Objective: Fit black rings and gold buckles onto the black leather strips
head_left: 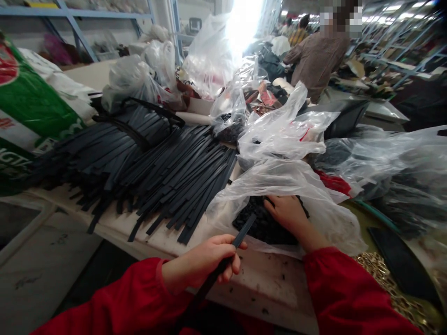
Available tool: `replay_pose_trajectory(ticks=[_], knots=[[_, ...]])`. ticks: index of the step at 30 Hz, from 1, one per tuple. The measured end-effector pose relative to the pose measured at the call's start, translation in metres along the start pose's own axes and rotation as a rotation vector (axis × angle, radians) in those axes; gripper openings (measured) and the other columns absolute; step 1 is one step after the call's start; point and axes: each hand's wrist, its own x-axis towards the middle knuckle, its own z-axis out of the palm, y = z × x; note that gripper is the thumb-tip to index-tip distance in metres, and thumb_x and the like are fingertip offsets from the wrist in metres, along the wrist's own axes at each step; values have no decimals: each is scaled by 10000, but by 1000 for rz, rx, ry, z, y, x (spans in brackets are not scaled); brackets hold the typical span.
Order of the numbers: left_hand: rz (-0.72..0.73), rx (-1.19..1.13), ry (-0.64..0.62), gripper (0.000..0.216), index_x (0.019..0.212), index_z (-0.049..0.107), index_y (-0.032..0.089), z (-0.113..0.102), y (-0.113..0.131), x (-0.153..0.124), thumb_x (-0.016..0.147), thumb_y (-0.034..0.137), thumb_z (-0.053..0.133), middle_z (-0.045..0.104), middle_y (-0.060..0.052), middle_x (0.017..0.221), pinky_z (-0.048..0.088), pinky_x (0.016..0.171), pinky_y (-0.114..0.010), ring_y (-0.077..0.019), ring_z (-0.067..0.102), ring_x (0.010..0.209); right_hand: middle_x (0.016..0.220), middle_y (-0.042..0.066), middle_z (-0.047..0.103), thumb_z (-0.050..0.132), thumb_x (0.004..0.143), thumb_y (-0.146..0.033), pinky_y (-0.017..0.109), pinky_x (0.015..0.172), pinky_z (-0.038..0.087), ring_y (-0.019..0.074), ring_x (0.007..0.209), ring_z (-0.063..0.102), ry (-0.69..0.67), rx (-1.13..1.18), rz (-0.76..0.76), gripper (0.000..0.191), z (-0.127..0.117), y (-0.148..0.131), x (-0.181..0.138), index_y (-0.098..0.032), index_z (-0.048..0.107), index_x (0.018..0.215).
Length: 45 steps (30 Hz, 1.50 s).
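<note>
My left hand (pixel 216 258) is closed around a narrow dark strap (pixel 245 229), whose free end points up and away while its length runs down toward my lap. My right hand (pixel 288 211) reaches into an open clear plastic bag (pixel 230 200) holding small black pieces (pixel 258 223). Its fingertips are down among those pieces and partly hidden, so I cannot see whether they grip one. Left of the bag, a wide pile of similar dark straps (pixel 181 177) lies across the table, with ends hanging past the front edge.
A green and white sack (pixel 38 97) stands at the left. More plastic bags (pixel 279 135) crowd the back and right. Gold-coloured chain (pixel 393 284) lies at the lower right beside a dark curved piece (pixel 405 265). Another person (pixel 314 60) stands beyond the table.
</note>
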Motion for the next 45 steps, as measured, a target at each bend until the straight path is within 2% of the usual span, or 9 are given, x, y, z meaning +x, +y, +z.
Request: replay_pose_trajectory(ticks=[5, 8, 12, 15, 26, 29, 34, 38, 45], knots=[[46, 45, -25, 343, 1048, 499, 132, -1, -5, -6, 783, 335, 421, 538, 31, 598, 250, 357, -166, -51, 388, 382, 1157, 132, 572, 423, 847, -288, 370, 846, 396, 259, 1020, 532, 55, -142, -75, 324, -8, 18, -43, -187, 598, 1102], [139, 151, 10, 450, 1014, 560, 93, -1, -9, -11, 832, 452, 358, 503, 28, 605, 229, 385, -175, -47, 347, 424, 1043, 121, 610, 424, 850, -242, 342, 750, 429, 245, 897, 569, 53, -190, -53, 290, -13, 17, -58, -189, 612, 1065], [136, 277, 124, 255, 838, 571, 109, 2, -20, -9, 796, 309, 419, 387, 73, 541, 248, 383, -164, -47, 334, 428, 897, 103, 606, 451, 841, -229, 298, 654, 429, 211, 771, 581, -29, -152, -44, 226, -17, 6, -66, -171, 618, 982], [82, 257, 135, 124, 813, 502, 137, 5, -29, -7, 743, 195, 417, 489, 56, 624, 324, 373, -159, -49, 447, 421, 859, 99, 590, 448, 840, -214, 288, 617, 414, 200, 725, 577, -29, -146, 36, 171, -18, 0, -69, -155, 597, 900], [-46, 68, 44, 216, 874, 507, 133, 11, -27, -13, 693, 90, 398, 575, 33, 601, 346, 327, -126, -46, 499, 383, 759, 67, 568, 485, 790, -217, 295, 611, 403, 194, 679, 548, 79, -38, 102, 112, -17, 0, -74, -180, 528, 694], [-56, 26, 20, 206, 872, 511, 134, 9, -27, -10, 693, 95, 416, 581, 34, 598, 347, 324, -120, -43, 499, 381, 767, 70, 587, 508, 765, -244, 313, 634, 421, 198, 681, 556, 184, 113, 223, 97, -17, -1, -75, -166, 562, 784], [-76, 0, -15, 224, 904, 509, 137, 6, -24, -4, 701, 97, 424, 579, 41, 585, 349, 321, -116, -41, 492, 369, 875, 54, 592, 507, 774, -341, 321, 690, 439, 179, 737, 560, 232, 588, 363, 363, -29, -16, -86, -193, 549, 1103], [-85, 26, -27, 256, 931, 509, 138, 6, -20, -2, 710, 76, 394, 574, 45, 585, 339, 318, -107, -37, 491, 366, 901, 32, 629, 556, 759, -391, 303, 749, 426, 171, 827, 556, 129, 977, 494, 257, -40, -37, -97, -230, 633, 945], [-90, 49, -20, 278, 950, 528, 138, 5, -17, -2, 718, 77, 386, 581, 37, 607, 328, 314, -108, -39, 490, 372, 750, -23, 636, 712, 636, -384, 224, 597, 473, 96, 613, 574, 155, 1545, 845, 252, -31, -61, -103, -221, 615, 802]])
